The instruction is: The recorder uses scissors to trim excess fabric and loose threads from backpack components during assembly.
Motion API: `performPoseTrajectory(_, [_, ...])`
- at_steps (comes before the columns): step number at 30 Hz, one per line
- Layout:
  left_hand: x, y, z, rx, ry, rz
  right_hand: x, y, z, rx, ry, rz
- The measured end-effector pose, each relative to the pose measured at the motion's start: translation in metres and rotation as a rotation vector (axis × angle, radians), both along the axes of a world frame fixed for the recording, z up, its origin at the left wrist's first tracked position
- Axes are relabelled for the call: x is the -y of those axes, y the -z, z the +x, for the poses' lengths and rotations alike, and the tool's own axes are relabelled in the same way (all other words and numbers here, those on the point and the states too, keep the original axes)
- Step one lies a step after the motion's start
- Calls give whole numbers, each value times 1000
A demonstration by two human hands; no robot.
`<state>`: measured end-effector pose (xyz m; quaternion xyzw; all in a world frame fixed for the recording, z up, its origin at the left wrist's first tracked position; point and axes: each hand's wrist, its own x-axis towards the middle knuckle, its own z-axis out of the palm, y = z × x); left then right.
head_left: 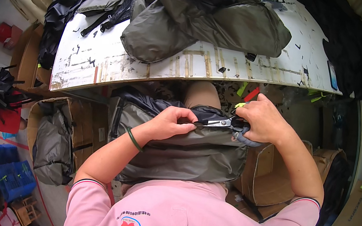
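An olive-grey fabric piece (179, 153), shiny and bag-like, lies across my lap with a black edge along its far side. My left hand (167, 122) pinches the far edge of the fabric between thumb and fingers; whether a thread is also in the pinch is too small to tell. A pair of scissors (222, 123) is in my right hand (263, 119), its blades pointing left toward my left fingertips. Grey wrapping covers part of the handles, and my right fingers are curled round them. The blade tips reach the fabric edge beside my left thumb.
A white worktable (118, 63) with worn tape stands ahead, bearing olive-grey bags (175, 27) and scattered black scraps. Black material (352, 50) hangs at its right end. Cardboard boxes stand left (86, 129) and right (270, 174) of me. Blue crates (14, 176) sit farther left.
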<state>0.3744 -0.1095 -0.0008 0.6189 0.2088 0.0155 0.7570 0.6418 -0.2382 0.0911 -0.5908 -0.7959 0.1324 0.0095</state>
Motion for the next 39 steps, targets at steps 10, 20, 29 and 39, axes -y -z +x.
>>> performPoseTrajectory(10, [1,5,0,19,-18,-3,-3,-6,-5,57,21,-31])
performPoseTrajectory(20, [1,4,3,-11,-21,36,-5,-9,-9,170,17,-16])
performPoseTrajectory(29, [-1,9,4,85,-7,13,-5,5,-13,77,13,-71])
performPoseTrajectory(39, [-117,23,-124,-302,19,1061,14,34,9,-25,138,-88])
